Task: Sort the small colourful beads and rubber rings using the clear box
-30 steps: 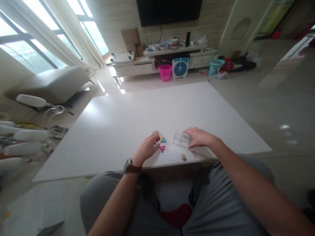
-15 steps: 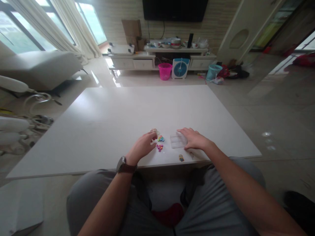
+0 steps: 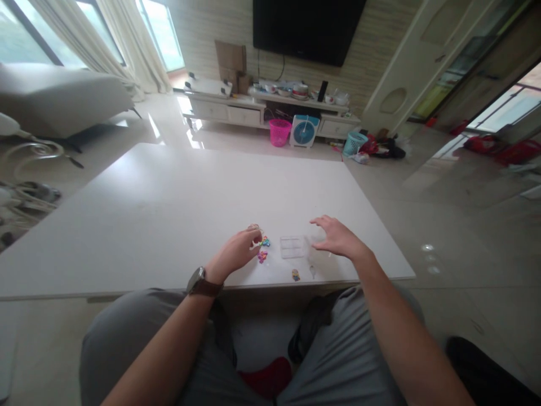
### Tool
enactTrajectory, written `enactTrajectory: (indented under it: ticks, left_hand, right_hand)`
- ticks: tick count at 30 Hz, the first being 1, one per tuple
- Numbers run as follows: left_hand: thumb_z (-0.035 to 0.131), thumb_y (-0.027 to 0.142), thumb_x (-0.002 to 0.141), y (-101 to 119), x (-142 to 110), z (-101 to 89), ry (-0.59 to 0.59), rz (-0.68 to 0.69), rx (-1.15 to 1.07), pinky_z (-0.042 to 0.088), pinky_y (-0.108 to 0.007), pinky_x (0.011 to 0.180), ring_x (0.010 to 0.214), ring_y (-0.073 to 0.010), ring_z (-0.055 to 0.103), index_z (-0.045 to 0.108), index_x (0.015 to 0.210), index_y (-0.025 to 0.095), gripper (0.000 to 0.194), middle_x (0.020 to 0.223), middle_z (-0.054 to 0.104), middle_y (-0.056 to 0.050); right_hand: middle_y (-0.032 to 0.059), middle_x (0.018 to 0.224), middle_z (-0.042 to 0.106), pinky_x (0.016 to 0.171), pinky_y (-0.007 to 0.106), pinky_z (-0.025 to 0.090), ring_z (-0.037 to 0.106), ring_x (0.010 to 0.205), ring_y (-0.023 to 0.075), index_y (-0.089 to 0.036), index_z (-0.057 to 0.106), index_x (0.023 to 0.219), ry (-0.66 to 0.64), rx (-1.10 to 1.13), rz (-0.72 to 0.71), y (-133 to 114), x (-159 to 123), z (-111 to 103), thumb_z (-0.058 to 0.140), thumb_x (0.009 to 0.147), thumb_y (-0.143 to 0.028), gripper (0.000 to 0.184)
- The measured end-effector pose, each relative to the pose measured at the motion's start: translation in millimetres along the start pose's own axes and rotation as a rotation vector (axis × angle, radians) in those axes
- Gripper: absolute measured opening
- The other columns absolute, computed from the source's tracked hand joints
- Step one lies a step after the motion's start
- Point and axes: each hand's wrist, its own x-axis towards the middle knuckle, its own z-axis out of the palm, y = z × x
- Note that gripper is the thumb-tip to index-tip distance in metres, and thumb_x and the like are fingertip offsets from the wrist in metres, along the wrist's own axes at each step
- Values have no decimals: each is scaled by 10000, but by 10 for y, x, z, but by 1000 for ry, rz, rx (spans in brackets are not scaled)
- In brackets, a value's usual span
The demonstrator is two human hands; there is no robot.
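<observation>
My left hand [image 3: 235, 255], with a watch on its wrist, rests on the white table [image 3: 177, 214] with fingers curled beside a cluster of small colourful pieces [image 3: 262, 249]; whether it pinches one I cannot make out. A clear plastic compartment box [image 3: 294, 246] lies just right of them. My right hand [image 3: 337, 238] hovers at the box's right side, fingers spread, and the box's clear lid appears open under it. A small yellow figure piece [image 3: 295, 275] lies near the table's front edge.
Beyond the table stand a TV cabinet [image 3: 270, 110], a pink basket [image 3: 279, 132], a small blue fan [image 3: 303, 132] and a teal basket [image 3: 353, 143]. A sofa [image 3: 59, 98] is at far left. My grey-trousered legs sit under the front edge.
My right hand lifted off the clear box and moved right, fingers now spread. The left hand stays by the colourful pieces. The camera view shifted to the right.
</observation>
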Motion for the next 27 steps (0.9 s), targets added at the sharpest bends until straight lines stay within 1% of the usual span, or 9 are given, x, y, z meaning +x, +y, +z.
enactTrajectory:
  ticks: [3, 6, 8, 10, 12, 14, 18, 22, 27]
  left_hand:
    - [640, 245, 834, 133, 10, 103, -8, -10, -224, 534, -316, 746, 837, -169, 649, 629, 973, 188, 151, 1001, 670, -62]
    - [788, 334, 755, 301, 13, 241, -105, -79, -619, 568, -348, 803, 985, -203, 683, 566, 1248, 215, 554, 1234, 648, -120]
    - [845, 333, 708, 389, 12, 305, -168, -137, -929, 573, -374, 862, 1066, -227, 686, 511, 1338, 223, 721, 1330, 610, -155]
    - [846, 349, 724, 432, 11, 323, -202, -190, -1174, 572, -373, 881, 1062, -232, 698, 526, 1341, 213, 708, 1326, 616, -162]
    - [822, 361, 760, 431, 13, 297, -182, -241, -1307, 575, -339, 842, 992, -211, 715, 580, 1304, 193, 618, 1254, 656, -148]
    - [808, 334, 773, 405, 19, 249, -111, -286, -1325, 573, -288, 756, 899, -176, 716, 623, 1268, 176, 552, 1194, 681, -133]
    - [804, 272, 752, 372, 31, 182, 13, -306, -1170, 536, -233, 592, 766, -139, 697, 626, 1268, 165, 556, 1183, 698, -133]
    - [786, 252, 746, 416, 25, 214, 13, -263, -1050, 587, -271, 646, 761, -146, 707, 608, 1266, 166, 556, 1156, 714, -121]
    - [797, 249, 723, 445, 32, 318, 40, -248, -1047, 617, -330, 713, 774, -162, 720, 557, 1272, 171, 603, 1106, 722, -103]
  right_hand:
    - [82, 1171, 668, 965, 397, 533, 644, 1042, 219, -232, 646, 1266, 87, 382, -66, -93, -57, -132, 731, 818, -323, 465]
    - [79, 1201, 666, 995, 424, 534, 627, 1118, 225, -244, 670, 1207, 63, 635, -159, -283, -52, -119, 707, 854, -364, 375]
    - [78, 1172, 659, 997, 429, 537, 618, 1133, 235, -242, 681, 1146, 73, 740, -227, -414, -33, -82, 728, 848, -405, 343]
    - [66, 1134, 646, 998, 421, 540, 622, 1110, 231, -252, 679, 1130, 70, 755, -284, -519, -25, -63, 776, 812, -396, 363]
    - [52, 1114, 631, 1011, 411, 534, 623, 1088, 222, -267, 675, 1139, 66, 708, -337, -592, -36, -70, 808, 780, -342, 390]
    - [47, 1124, 617, 1014, 402, 531, 617, 1091, 219, -276, 655, 1178, 69, 642, -373, -638, -59, -82, 816, 760, -280, 448]
    - [70, 1247, 589, 1053, 437, 491, 567, 1190, 257, -277, 598, 1267, 70, 413, -411, -682, -74, -38, 821, 725, -230, 588]
    - [83, 1234, 622, 1034, 474, 474, 561, 1156, 287, -266, 541, 1346, 61, 238, -433, -693, -22, 95, 841, 730, -267, 685]
    - [121, 1264, 597, 1025, 470, 474, 545, 1169, 309, -219, 470, 1434, 28, 125, -470, -746, 23, 222, 843, 713, -282, 814]
